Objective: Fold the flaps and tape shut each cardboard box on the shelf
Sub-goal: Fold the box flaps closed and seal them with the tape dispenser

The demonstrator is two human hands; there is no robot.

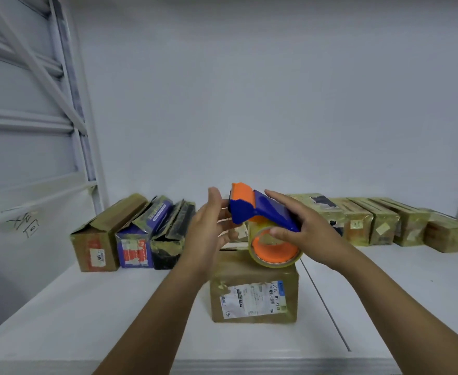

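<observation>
A brown cardboard box (255, 299) with a white shipping label stands alone at the middle of the white shelf (87, 307). Above it my right hand (303, 234) grips a blue and orange tape dispenser (260, 212) that carries a roll of clear tape (274, 247). The roll hangs just over the box's top. My left hand (209, 228) is beside the dispenser's left end, fingers straight and spread, holding nothing. The box's top is mostly hidden behind my hands and the roll.
Three boxes with loose flaps (130, 234) stand in a row at the back left. Several taped boxes (379, 223) line the back right. A grey metal shelf upright (82, 125) rises at the left. A seam (325, 301) runs across the shelf to the right of the middle box.
</observation>
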